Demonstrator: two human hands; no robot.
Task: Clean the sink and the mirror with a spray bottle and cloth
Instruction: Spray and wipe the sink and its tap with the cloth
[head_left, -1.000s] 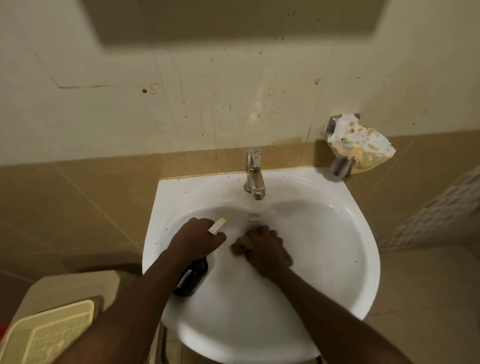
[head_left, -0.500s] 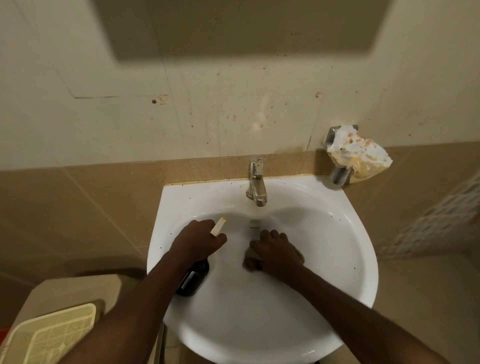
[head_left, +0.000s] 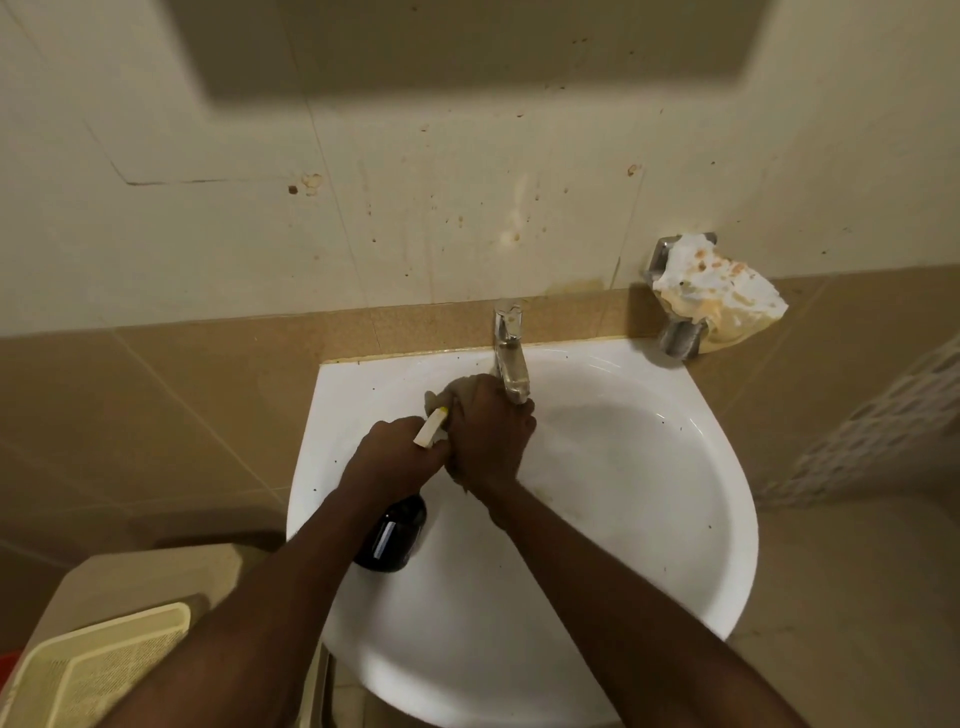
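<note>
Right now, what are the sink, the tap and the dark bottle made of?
Sink: probably glazed ceramic, white and glossy with highlights. Tap: metal, likely chrome-plated, silvery and reflective. Spray bottle: dark, shiny glass or plastic; cannot tell which.

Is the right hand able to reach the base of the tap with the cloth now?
Probably yes. The right hand presses the cloth on the sink rim just left of the tap, with nothing between them. The left hand, gripping the spray bottle, stays lower left.
</note>
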